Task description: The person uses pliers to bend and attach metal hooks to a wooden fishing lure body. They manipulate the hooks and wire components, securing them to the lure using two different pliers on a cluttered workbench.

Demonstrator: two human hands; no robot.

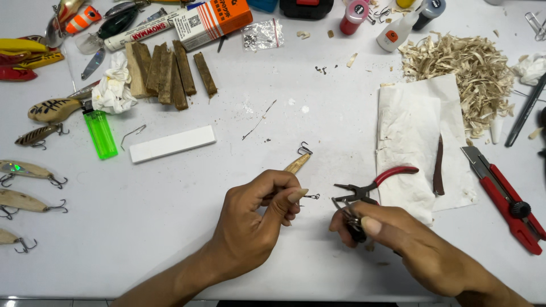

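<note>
While the left hand pinches the wooden lure with closed fingers, keep it steady. The right hand, fingers wrapped around red-handled pliers, should probably approach the small hook slowly.

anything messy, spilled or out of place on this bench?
Yes: wood shavings lie heaped loose at the table's far right, with stray chips scattered leftward. The utility knife beside the right hand may have its blade out.
</note>
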